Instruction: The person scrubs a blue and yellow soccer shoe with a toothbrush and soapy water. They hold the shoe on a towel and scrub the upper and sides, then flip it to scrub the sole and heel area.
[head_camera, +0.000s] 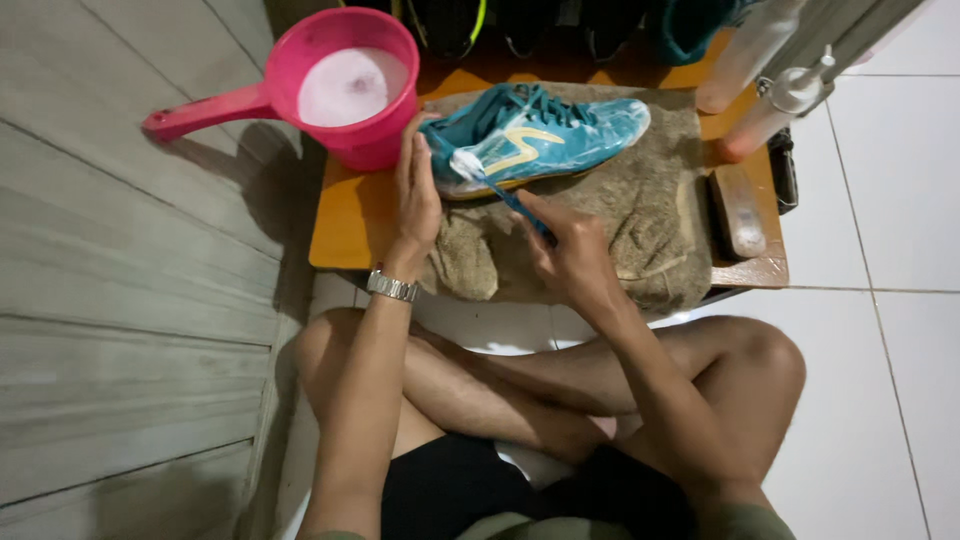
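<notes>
Two hands on one shoe, person sitting cross-legged on the floor at a low wooden table (345, 225)

Up and left of the left hand: pink scoop (340, 85) with a long handle, full of pale sudsy water, touching the shoe's heel end. Looks parked there so the brush can dip without a reach

Left hand (417, 190), metal watch (391, 286) on the wrist: fingers straight and together, palm pressed flat against the heel end of the teal shoe (535, 135). Reads as bracing it so it doesn't slide

Shoe lies on its side on a brown towel (640, 215), between the hands and just above them, toe pointing right. Yellow stripe on the side, foam on the toe. Towel likely there to catch drips and stop slipping

Right hand (570, 250): fingers pinched round the blue handle of a toothbrush (495, 185), white head on the shoe's side near the heel, foam at the contact

Right of the right hand: wooden block brush (742, 210) lying flat at the table's edge. Up and right of it: two clear bottles (770, 75), orange at the bottom, leaning; one has a pump or spray top. No label I can make out

More shoes along the table's far edge, too dark to detail
</notes>
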